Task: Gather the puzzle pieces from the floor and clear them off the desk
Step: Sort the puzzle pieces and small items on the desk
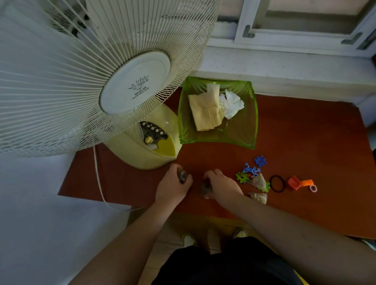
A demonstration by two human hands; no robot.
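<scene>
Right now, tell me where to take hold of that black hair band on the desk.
Pinch the black hair band at its left arc, coming from above with the right hand. It lies flat as an open ring, and its right side sits close to the orange piece.

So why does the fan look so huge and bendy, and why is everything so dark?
Head view: the wide lens bulges the close fan and curves the window frame; dim light leaves the desk murky, so what each hand holds is unclear.
</scene>
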